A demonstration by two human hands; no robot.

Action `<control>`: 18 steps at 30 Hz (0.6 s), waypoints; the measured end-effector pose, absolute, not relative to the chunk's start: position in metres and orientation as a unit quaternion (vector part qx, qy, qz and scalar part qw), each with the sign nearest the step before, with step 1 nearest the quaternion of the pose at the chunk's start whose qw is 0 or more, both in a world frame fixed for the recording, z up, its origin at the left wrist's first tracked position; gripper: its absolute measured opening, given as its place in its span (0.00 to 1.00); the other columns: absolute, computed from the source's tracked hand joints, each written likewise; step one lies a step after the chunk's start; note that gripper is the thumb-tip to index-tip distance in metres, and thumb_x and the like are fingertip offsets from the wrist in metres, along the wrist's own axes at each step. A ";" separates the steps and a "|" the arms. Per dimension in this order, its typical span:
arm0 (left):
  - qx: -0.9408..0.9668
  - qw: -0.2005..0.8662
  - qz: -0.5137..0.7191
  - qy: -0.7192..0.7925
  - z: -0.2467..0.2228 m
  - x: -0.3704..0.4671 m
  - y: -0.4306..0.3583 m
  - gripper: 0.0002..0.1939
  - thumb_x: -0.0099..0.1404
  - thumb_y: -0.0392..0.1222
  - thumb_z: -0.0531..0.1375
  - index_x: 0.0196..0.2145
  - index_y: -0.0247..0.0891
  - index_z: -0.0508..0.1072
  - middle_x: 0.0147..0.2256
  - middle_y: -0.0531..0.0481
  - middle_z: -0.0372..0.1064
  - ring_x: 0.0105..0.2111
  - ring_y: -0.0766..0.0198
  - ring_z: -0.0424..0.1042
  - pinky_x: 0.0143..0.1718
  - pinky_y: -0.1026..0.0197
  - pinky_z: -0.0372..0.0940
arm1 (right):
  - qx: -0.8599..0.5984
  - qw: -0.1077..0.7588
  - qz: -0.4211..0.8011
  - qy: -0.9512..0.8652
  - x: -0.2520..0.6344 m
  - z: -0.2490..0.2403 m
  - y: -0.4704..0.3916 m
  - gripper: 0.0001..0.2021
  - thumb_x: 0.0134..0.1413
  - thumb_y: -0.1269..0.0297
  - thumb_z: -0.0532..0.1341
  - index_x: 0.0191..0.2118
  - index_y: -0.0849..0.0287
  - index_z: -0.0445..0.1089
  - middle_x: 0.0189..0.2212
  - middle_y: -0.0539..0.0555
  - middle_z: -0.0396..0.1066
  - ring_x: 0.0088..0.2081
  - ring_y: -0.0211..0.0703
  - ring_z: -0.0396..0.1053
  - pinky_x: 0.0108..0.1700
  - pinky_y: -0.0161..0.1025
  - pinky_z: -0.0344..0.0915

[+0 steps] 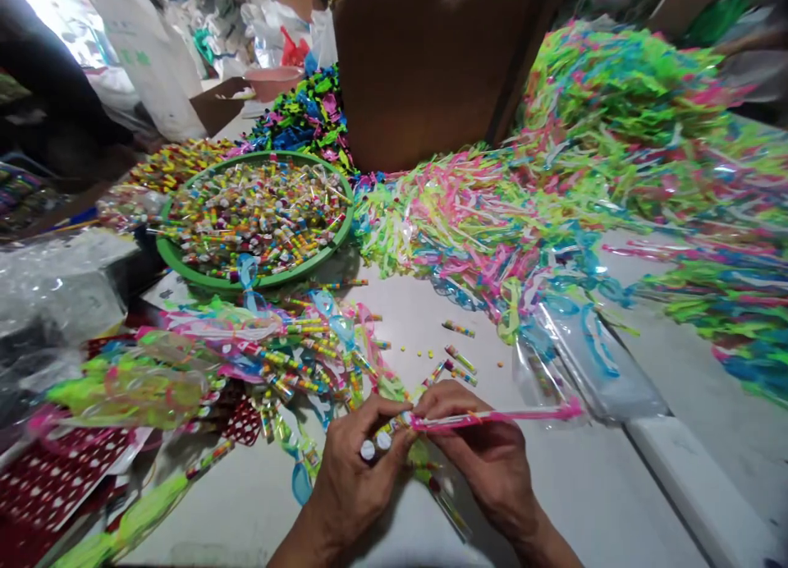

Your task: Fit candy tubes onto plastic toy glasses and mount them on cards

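Note:
My left hand is closed around small candy-filled tubes with white caps, low in the middle of the head view. Beside it, the fingers of my right hand pinch a pink plastic stick where it meets the tubes. The stick points right and ends in a small pink shape. Both hands nearly touch at the fingertips. Behind them, a few loose tubes and tiny yellow and orange balls lie on the white table.
A green round basket full of candy tubes stands at the back left. Colourful plastic sticks are heaped from the centre to the right. A brown cardboard box stands behind. Clear bags lie at right, finished-looking bundles at left.

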State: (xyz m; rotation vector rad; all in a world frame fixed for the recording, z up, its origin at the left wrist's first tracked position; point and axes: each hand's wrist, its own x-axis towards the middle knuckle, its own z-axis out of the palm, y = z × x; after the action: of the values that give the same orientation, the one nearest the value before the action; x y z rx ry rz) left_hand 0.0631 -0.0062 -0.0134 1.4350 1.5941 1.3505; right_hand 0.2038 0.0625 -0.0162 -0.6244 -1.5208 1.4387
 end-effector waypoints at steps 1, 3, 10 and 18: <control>0.570 0.270 0.502 0.592 -0.013 0.063 -0.007 0.05 0.64 0.37 0.59 0.38 0.38 0.74 0.31 0.52 0.75 0.30 0.67 0.74 0.32 0.70 0.66 | -0.252 0.457 0.587 -0.619 0.205 -0.016 0.062 0.03 0.57 0.68 0.64 0.34 0.56 0.76 0.32 0.54 0.73 0.37 0.45 0.71 0.40 0.40 0.70; 0.610 0.231 0.490 0.578 -0.013 0.062 -0.008 0.07 0.64 0.34 0.58 0.40 0.37 0.72 0.32 0.50 0.75 0.31 0.67 0.75 0.33 0.70 0.66 | -0.250 0.452 0.587 -0.623 0.206 -0.017 0.061 0.03 0.57 0.67 0.64 0.34 0.55 0.77 0.32 0.53 0.72 0.36 0.44 0.71 0.39 0.39 0.70; 0.672 0.214 0.441 0.556 -0.010 0.064 -0.007 0.08 0.65 0.34 0.55 0.42 0.37 0.69 0.31 0.49 0.73 0.27 0.66 0.72 0.28 0.67 0.63 | -0.262 0.474 0.511 -0.667 0.212 -0.024 0.052 0.10 0.59 0.73 0.60 0.43 0.54 0.74 0.36 0.53 0.70 0.39 0.43 0.69 0.40 0.37 0.69; 0.645 0.147 0.454 0.597 -0.021 0.074 -0.008 0.06 0.64 0.37 0.53 0.35 0.38 0.69 0.24 0.53 0.69 0.21 0.67 0.69 0.23 0.66 0.59 | -0.300 0.465 0.498 -0.668 0.207 -0.037 0.043 0.08 0.60 0.71 0.60 0.40 0.53 0.76 0.33 0.52 0.72 0.34 0.41 0.72 0.35 0.31 0.71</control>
State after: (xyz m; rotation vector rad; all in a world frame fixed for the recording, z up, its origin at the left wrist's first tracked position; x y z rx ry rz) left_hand 0.0735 -0.0076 -0.0207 1.8548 1.7191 1.3066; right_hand 0.2065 0.0429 -0.0373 -0.7370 -1.6406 1.2219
